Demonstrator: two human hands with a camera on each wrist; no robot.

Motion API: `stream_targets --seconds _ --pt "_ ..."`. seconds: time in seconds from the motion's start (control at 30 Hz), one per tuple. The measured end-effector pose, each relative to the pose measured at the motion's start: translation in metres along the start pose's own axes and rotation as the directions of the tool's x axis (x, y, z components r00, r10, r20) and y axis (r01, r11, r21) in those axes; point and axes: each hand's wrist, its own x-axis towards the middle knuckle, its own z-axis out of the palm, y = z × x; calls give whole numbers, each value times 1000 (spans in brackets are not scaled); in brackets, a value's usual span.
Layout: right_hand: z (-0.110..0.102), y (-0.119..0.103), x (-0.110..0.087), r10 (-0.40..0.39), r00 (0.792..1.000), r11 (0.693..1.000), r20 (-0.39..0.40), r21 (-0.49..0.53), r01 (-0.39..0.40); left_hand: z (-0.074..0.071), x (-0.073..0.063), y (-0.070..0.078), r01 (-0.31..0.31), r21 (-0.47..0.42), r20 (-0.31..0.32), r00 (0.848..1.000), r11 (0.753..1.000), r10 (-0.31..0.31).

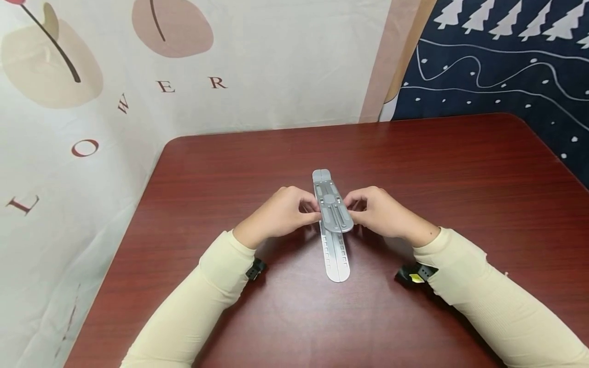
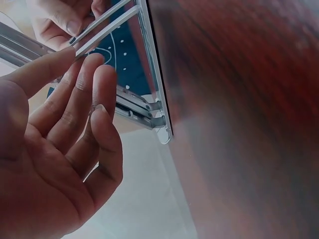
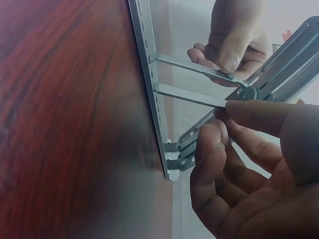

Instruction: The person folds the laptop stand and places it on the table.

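A grey metal folding stand (image 1: pixel 329 199) is propped up in the middle of the table. Its long base strip (image 1: pixel 336 260), with rows of notches along both edges, lies flat, and the upper plate slants up from a hinge at the far end. Two thin support legs (image 3: pixel 192 94) run between plate and base in the right wrist view. My left hand (image 1: pixel 287 210) pinches the stand's left side between thumb and fingers, by one leg. Opposite it, my right hand (image 1: pixel 381 210) pinches the right side by the other leg.
The stand is on a reddish-brown wooden table (image 1: pixel 257 163) with rounded corners. Behind the table hang a pale printed cloth (image 1: pixel 285 66) and a dark blue cloth (image 1: pixel 488 87) with white trees. A black strap (image 1: pixel 255 268) shows at the left sleeve.
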Motion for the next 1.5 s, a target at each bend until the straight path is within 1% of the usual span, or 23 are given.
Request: stream_targets --seconds 0.8,0.87,1.1,1.3,1.5 --pt "2 -2 -3 -79 994 996 -74 -57 75 1 -2 4 -7 28 -64 998 1000 9" --pt "2 -2 -3 -76 994 996 -73 -48 72 0 -3 5 -6 26 -68 998 1000 8" --pt "3 -5 -5 -41 998 998 -53 45 44 0 -3 5 -3 11 -78 997 1000 4" --pt "4 -6 -4 -44 997 997 -63 54 48 -2 -2 4 -7 6 -84 996 1000 7" --pt "3 -8 -3 -58 995 998 -78 34 60 -3 -1 4 -19 -2 -98 995 1000 19"
